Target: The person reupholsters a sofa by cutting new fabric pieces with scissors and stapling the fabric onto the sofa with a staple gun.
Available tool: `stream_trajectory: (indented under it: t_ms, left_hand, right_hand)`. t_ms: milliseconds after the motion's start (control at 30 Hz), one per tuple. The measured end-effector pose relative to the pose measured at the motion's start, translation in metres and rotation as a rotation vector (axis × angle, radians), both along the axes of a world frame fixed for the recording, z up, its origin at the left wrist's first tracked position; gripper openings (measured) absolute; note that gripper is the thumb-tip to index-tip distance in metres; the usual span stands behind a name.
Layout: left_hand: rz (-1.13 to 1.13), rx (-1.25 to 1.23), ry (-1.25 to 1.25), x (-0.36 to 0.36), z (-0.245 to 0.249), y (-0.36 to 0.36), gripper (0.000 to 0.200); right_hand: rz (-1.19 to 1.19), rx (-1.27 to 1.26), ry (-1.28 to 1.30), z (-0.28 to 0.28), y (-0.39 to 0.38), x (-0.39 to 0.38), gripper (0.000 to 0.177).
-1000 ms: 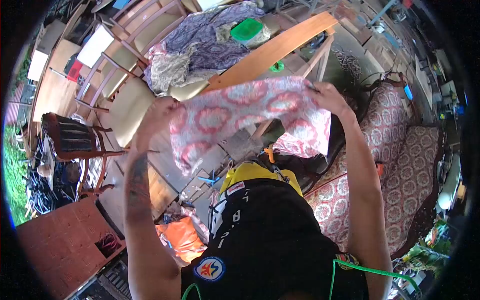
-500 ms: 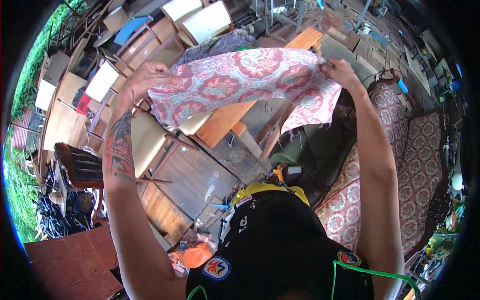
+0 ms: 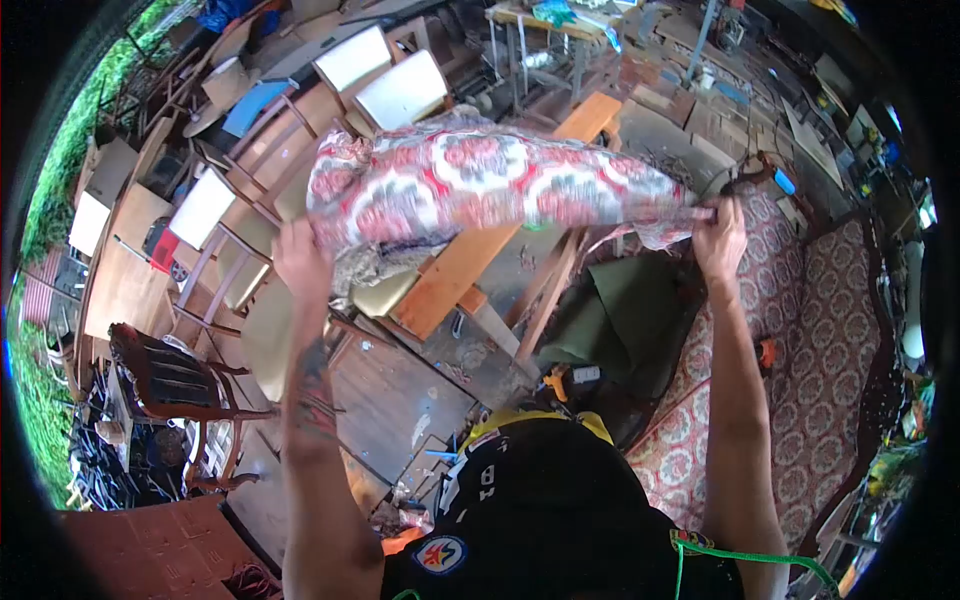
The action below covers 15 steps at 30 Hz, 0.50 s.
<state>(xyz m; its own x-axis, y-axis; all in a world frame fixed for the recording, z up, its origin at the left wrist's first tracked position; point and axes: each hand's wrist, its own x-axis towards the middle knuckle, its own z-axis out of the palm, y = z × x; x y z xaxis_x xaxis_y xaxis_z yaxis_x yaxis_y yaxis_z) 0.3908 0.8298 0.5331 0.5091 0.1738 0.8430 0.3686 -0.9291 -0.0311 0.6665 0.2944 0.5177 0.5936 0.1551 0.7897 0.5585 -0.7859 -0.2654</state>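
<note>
A piece of patterned upholstery fabric, red and white with round floral motifs, is stretched in the air between my hands. Its left end is gripped by my left hand, fingers closed on the edge. At the other end, my right hand pinches a gathered corner in a fist. The cloth bulges upward in the middle and is blurred by motion. Below it lies a dark green cloth on a seat, and an orange-yellow tool, partly hidden, sits near my waist.
To the right stands a sofa in similar floral fabric. A wooden plank runs beneath the cloth. Chairs with white pads crowd the left and back. A carved wooden chair stands at left, near a brown panel.
The fabric has flipped, from its paler side to a brighter one, and billows upward. My left hand has moved down and inward; my right hand has dropped and shifted slightly right.
</note>
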Motion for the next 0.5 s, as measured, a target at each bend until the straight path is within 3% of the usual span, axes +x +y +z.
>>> stream_trajectory:
  t_ms: [100, 167, 267, 300, 367, 433, 500]
  left_hand:
    - [-0.097, -0.036, 0.051, -0.01, -0.091, -0.027, 0.028]
    - [-0.061, -0.103, 0.352, -0.016, -0.15, -0.05, 0.038]
    - [0.029, -0.152, 0.637, -0.02, -0.224, -0.078, 0.048]
    - [0.031, -0.162, 0.654, -0.023, -0.233, -0.085, 0.048]
    - [0.025, -0.287, 0.558, -0.028, -0.244, -0.09, 0.054]
    - [0.043, -0.304, 0.608, -0.032, -0.235, -0.088, 0.055]
    - [-0.077, -0.476, 0.61, -0.033, -0.217, -0.085, 0.056]
  right_hand:
    - [-0.298, -0.224, 0.351, -0.052, -0.015, -0.039, 0.019]
    - [-0.431, -0.365, 0.847, -0.085, -0.021, -0.042, 0.028]
    - [-0.469, -0.375, 1.054, -0.146, -0.042, -0.049, 0.036]
    - [-0.467, -0.39, 1.068, -0.152, -0.045, -0.055, 0.036]
    - [-0.452, -0.158, 1.325, -0.163, -0.046, -0.062, 0.036]
    - [-0.41, -0.072, 1.377, -0.196, -0.062, -0.061, 0.035]
    - [-0.383, 0.091, 1.397, -0.203, -0.064, -0.067, 0.029]
